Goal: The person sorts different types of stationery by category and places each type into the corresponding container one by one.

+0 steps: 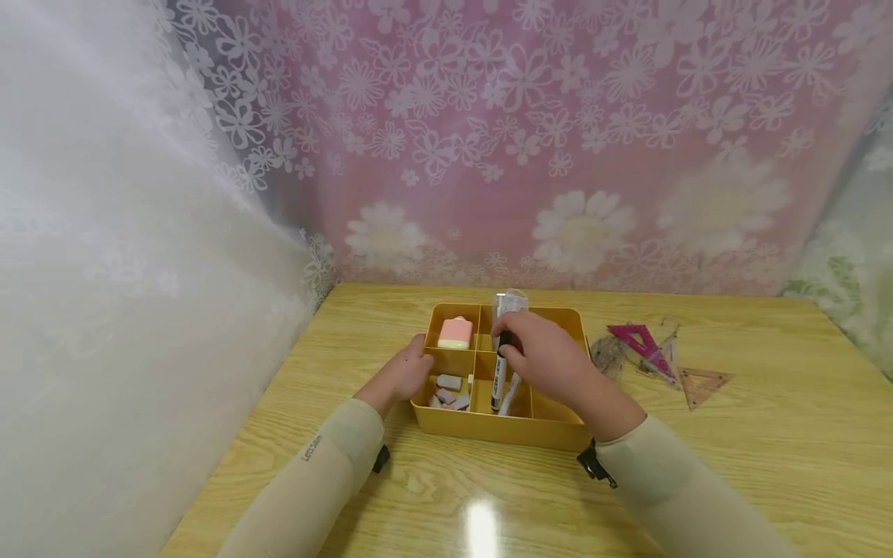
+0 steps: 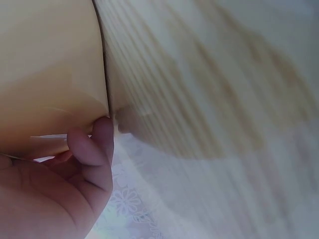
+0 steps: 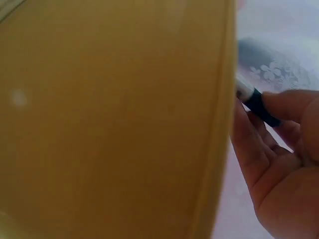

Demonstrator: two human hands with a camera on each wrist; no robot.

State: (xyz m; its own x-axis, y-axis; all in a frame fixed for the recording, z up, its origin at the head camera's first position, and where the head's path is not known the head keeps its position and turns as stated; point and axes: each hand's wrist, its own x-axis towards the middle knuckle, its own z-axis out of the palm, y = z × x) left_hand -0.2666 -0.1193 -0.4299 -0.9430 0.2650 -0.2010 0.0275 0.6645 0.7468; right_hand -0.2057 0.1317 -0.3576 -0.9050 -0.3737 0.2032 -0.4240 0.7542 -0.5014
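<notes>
A yellow divided organizer box (image 1: pixel 501 431) stands on the table. My left hand (image 1: pixel 406 373) grips its left wall, fingers curled at the edge in the left wrist view. My right hand (image 1: pixel 547 353) pinches a white marker (image 1: pixel 498 384) by its black cap (image 3: pixel 263 108); the marker is near upright, its lower end in the front middle compartment. Another white pen-like item (image 1: pixel 512 394) leans in that compartment. Behind my right fingers, a clear plastic item (image 1: pixel 511 301) sticks up from a rear compartment, partly hidden.
A pink and cream bottle-shaped item (image 1: pixel 456 332) lies in the rear left compartment. Several erasers (image 1: pixel 449 382) fill the front left one. Right of the box lie a magenta set square (image 1: pixel 638 341), an orange triangle (image 1: pixel 701 384) and other clear rulers. Curtains hang behind and left.
</notes>
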